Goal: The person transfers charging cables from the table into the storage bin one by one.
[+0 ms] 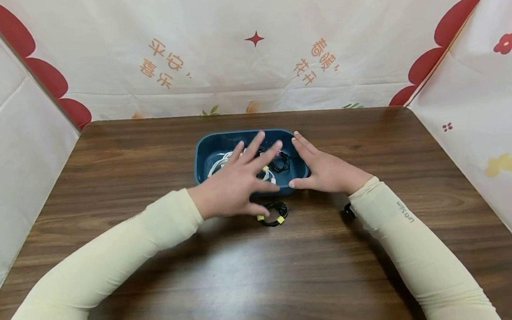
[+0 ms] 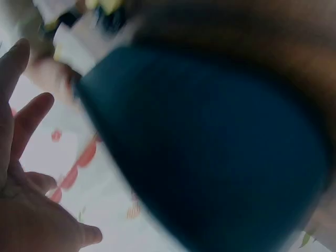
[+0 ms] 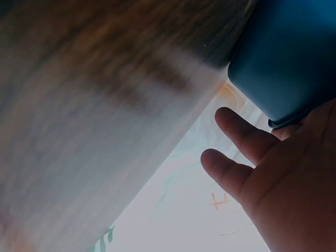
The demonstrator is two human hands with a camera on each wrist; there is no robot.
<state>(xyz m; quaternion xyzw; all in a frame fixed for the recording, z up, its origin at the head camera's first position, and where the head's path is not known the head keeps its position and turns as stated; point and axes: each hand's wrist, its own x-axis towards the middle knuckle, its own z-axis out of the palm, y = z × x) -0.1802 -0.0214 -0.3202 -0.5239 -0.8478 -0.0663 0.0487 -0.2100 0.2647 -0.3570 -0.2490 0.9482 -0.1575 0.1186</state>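
A dark blue plastic bin (image 1: pixel 232 138) lies near the back of the table, holding white cables (image 1: pixel 218 164) and a coiled black cable (image 1: pixel 281 163). Over its front edge my left hand (image 1: pixel 233 185) hovers with fingers spread, hiding part of the contents. My right hand (image 1: pixel 331 172) is at the bin's right end, thumb by the front corner and straight fingers along the side; it appears to touch the rim. In front of the bin, a black cable coil (image 1: pixel 281 220) with yellow ties rests on the table, just beyond my left thumb. The left wrist view is blurred.
The brown wood-grain table (image 1: pixel 246 279) extends around the bin. A white printed curtain (image 1: pixel 212 39) hangs behind it, with more white cloth on both sides. A small black object (image 1: pixel 349 211) shows beside my right wrist.
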